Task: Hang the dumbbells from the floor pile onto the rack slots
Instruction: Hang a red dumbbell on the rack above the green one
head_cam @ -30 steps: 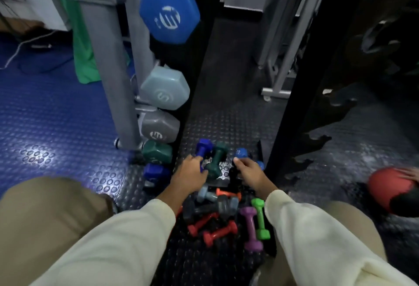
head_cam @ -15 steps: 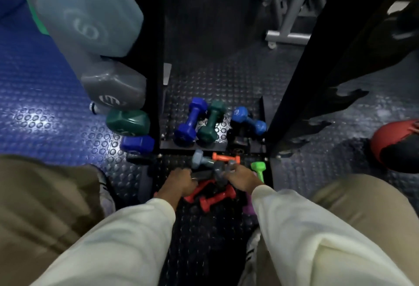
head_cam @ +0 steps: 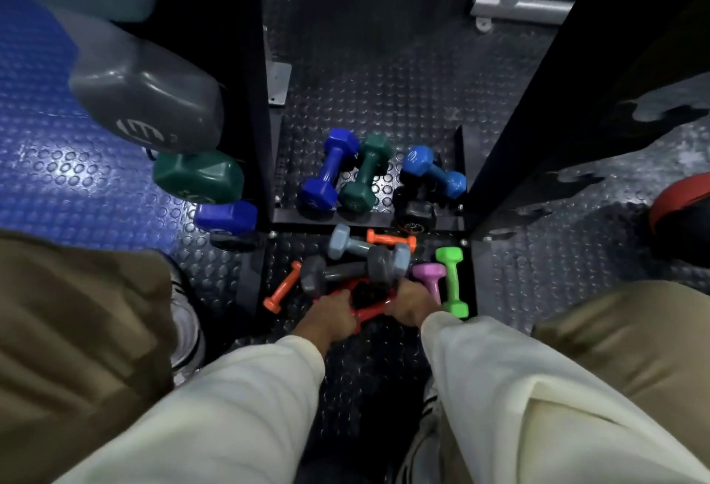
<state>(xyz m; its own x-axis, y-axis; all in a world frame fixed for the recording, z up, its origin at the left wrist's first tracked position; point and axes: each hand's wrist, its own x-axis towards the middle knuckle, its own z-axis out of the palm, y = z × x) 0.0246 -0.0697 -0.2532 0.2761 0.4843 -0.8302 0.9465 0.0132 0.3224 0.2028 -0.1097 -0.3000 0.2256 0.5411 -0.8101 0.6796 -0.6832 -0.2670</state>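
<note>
A floor pile lies between the rack's two black uprights (head_cam: 240, 91). It holds a dark grey dumbbell (head_cam: 342, 273), a pale grey one (head_cam: 359, 247), two orange ones (head_cam: 390, 239), a purple one (head_cam: 431, 277) and a green one (head_cam: 452, 280). My left hand (head_cam: 329, 312) grips a red dumbbell (head_cam: 343, 291) at the pile's near edge. My right hand (head_cam: 410, 301) grips the end of a second red dumbbell (head_cam: 370, 313). Behind the base bar lie violet-blue (head_cam: 326, 172), dark green (head_cam: 365, 176) and blue (head_cam: 434, 173) dumbbells.
On the left side of the rack hang a grey hex dumbbell (head_cam: 146, 103), a green one (head_cam: 198, 176) and a blue one (head_cam: 227, 216). A red ball (head_cam: 682, 201) sits at the right edge. My knees and shoes flank the pile. A metal frame foot (head_cam: 518, 7) stands behind.
Both hands drew back from the blue and green dumbbells behind the base bar to the near pile and closed on the red ones. The view dropped lower and closer.
</note>
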